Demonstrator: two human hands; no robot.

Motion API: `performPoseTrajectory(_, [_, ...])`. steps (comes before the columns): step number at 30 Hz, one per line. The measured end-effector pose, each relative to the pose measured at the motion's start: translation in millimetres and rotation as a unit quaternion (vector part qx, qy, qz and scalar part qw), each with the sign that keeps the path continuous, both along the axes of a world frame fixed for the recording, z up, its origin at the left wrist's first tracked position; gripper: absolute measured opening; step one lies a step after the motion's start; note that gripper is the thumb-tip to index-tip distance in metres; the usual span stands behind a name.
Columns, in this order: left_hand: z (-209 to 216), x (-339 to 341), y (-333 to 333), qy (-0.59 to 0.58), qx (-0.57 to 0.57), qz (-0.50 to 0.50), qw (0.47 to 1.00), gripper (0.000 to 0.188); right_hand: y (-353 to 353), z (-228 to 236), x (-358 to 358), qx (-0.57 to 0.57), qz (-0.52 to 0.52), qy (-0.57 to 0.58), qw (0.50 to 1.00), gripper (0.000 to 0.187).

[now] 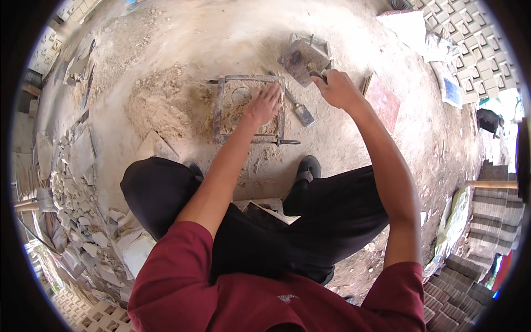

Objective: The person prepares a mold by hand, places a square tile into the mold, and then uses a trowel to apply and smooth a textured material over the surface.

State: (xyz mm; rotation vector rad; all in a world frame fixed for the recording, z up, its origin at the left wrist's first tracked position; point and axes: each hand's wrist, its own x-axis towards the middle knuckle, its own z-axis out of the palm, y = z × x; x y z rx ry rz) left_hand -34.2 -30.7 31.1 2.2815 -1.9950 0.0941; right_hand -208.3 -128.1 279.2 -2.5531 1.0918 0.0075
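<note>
Head view: a person squats over a square metal mould frame (250,109) on sandy ground.
Left hand (264,103): fingers together, pressed flat on the mix inside the frame.
Right hand (338,88): closed around the handle of a flat trowel (302,61), just beyond the frame's far right corner.
Small trowel (302,113): lies against the frame's right side.
</note>
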Motion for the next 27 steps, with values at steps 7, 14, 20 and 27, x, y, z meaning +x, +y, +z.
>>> performPoseTrajectory(7, [-11, -27, 38, 0.033, 0.009, -0.041, 0.999, 0.067, -1, -10, 17, -0.009, 0.038, 0.013, 0.999, 0.048])
performPoseTrajectory(14, [-13, -24, 89, 0.048, 0.044, -0.114, 0.991, 0.067, 1, -25, 46, -0.023, 0.042, 0.004, 0.999, 0.048])
performPoseTrajectory(20, [-2, -4, 107, 0.025, 0.050, -0.167, 0.984, 0.061, 2, -64, 56, -0.181, 0.137, -0.087, 0.970, 0.050])
performPoseTrajectory(27, [-26, 134, 196, 0.127, -0.272, 0.235, 0.925, 0.045, 83, -40, 149, -0.016, 0.114, -0.076, 0.990, 0.045])
